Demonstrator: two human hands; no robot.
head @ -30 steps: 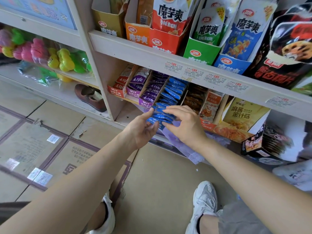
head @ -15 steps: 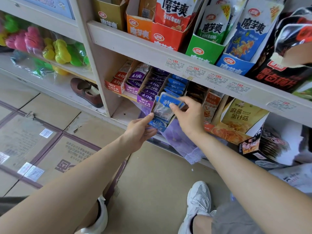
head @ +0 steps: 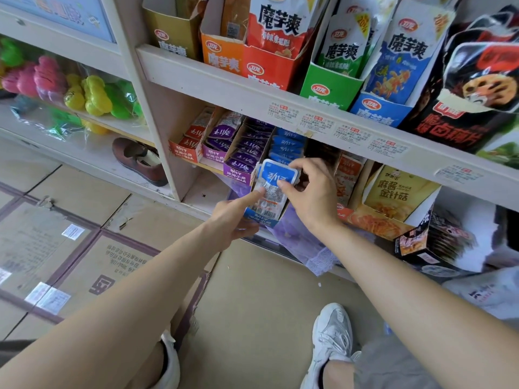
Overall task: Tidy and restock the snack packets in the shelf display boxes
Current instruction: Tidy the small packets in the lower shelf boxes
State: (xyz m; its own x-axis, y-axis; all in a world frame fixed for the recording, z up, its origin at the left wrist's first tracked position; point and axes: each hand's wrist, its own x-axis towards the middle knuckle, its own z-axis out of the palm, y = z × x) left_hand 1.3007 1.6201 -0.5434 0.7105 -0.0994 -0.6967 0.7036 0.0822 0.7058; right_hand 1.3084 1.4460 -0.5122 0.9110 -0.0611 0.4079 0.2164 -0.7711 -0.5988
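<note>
At frame centre, the right hand pinched one blue packet upright over the blue display box, whose front the left hand gripped, beside two purple boxes.

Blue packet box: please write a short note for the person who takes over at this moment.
Right hand: pinches the top of a blue packet, which stands upright at the front of the blue box.
Left hand: one straight finger presses the packet's clear front; the other fingers lie under the box, grip unclear.
Done: blue packets lie in a row behind it.
To do: probably seat this packet, then check the purple box beside it.
</note>
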